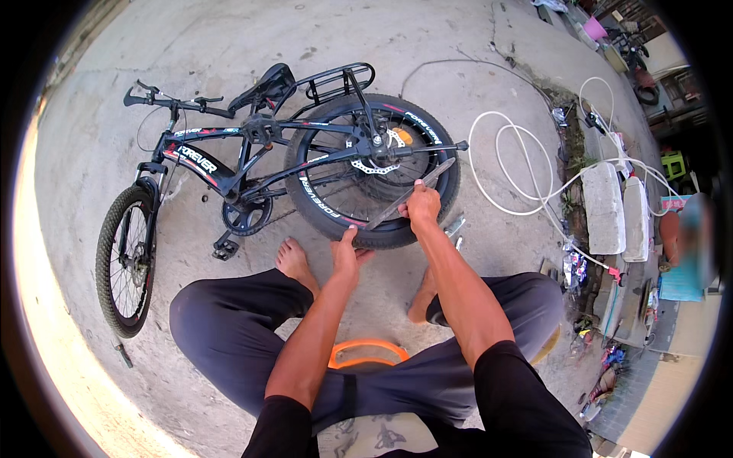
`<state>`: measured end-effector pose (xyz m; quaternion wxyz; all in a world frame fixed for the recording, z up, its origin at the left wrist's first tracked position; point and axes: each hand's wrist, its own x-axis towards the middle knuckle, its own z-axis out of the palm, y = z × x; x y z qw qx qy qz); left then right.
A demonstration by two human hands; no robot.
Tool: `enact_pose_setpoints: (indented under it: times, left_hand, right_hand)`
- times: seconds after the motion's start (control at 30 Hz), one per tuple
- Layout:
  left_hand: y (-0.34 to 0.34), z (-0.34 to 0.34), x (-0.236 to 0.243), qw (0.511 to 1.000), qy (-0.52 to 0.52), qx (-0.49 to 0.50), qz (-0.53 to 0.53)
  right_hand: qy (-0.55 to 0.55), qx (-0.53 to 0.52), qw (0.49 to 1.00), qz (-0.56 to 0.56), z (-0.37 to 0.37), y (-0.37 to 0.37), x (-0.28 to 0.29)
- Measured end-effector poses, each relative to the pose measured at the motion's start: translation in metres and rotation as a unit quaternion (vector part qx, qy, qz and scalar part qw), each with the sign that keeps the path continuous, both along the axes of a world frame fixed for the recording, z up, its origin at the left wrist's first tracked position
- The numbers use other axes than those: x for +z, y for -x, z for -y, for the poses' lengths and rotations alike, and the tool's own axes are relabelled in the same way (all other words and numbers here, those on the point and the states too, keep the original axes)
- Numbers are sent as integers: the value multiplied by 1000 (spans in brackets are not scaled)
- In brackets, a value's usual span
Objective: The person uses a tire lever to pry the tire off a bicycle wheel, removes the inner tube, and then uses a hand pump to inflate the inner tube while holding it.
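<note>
A black bicycle lies on its side on the concrete before me, handlebar to the left. Its rear wheel, nearest my hands, has a thick black tyre and a silver brake disc. My right hand is closed around a long flat metal bar, which slants across the rim and tyre on the near right side. My left hand grips the tyre's near edge, thumb on top and fingers partly hidden underneath. The bar's lower end reaches the rim close to the left thumb.
A white hose coils on the ground at right, beside pale concrete blocks and scattered litter. The front wheel extends left. Between my legs is an orange curved handle. A pink bucket stands far right.
</note>
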<state>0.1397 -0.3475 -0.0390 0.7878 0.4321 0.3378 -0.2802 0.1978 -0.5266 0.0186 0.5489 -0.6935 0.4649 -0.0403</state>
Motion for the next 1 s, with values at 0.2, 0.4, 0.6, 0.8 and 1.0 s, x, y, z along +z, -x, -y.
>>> enact_pose_setpoints:
  times: [0.2, 0.4, 0.6, 0.8, 1.0]
  left_hand:
    - [3, 6, 4, 1000, -20, 14, -6]
    - [4, 5, 21, 1000, -10, -7, 16]
    - [-10, -11, 5, 999, -34, 10, -10]
    - [-27, -18, -5, 995, -62, 75, -6]
    - [-3, -10, 16, 999, -37, -36, 20]
  right_hand:
    - [52, 57, 996, -49, 0, -27, -7]
    - [233, 274, 932, -46, 8, -40, -27]
    - [195, 546, 796, -176, 127, -44, 75]
    - [297, 523, 770, -211, 220, 35, 115]
    - [294, 354, 862, -214, 207, 194, -66]
